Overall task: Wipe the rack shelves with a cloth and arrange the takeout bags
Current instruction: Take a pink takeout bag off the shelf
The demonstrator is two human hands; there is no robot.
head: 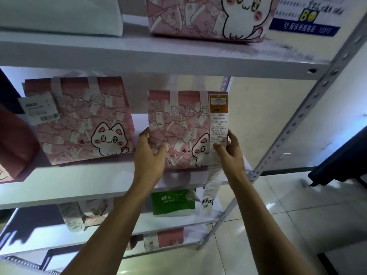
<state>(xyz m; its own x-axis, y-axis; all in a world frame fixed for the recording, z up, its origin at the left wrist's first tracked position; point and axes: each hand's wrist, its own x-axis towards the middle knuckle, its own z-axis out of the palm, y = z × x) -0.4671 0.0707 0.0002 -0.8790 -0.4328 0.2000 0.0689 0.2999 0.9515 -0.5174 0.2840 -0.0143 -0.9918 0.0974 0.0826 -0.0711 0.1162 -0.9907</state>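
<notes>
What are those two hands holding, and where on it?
A pink cat-print takeout bag, gripped at its lower sides: left hand on its left edge, right hand on its right edge, over the long receipt.

Above and to the right of the right hand (230, 153), a blue-banded wall notice (303, 26) reads "投诉举报电话 12315", with a yellow "BO" above the band. Below the left hand (150, 155), a green bag (172, 201) carries white lettering too blurred to read. The receipt (218, 126) pinched by the right hand shows print too small to read.

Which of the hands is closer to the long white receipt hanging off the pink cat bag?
Right. The right hand touches the receipt at the bag's right edge; the left hand grips the bag's left edge, away from it.
</notes>
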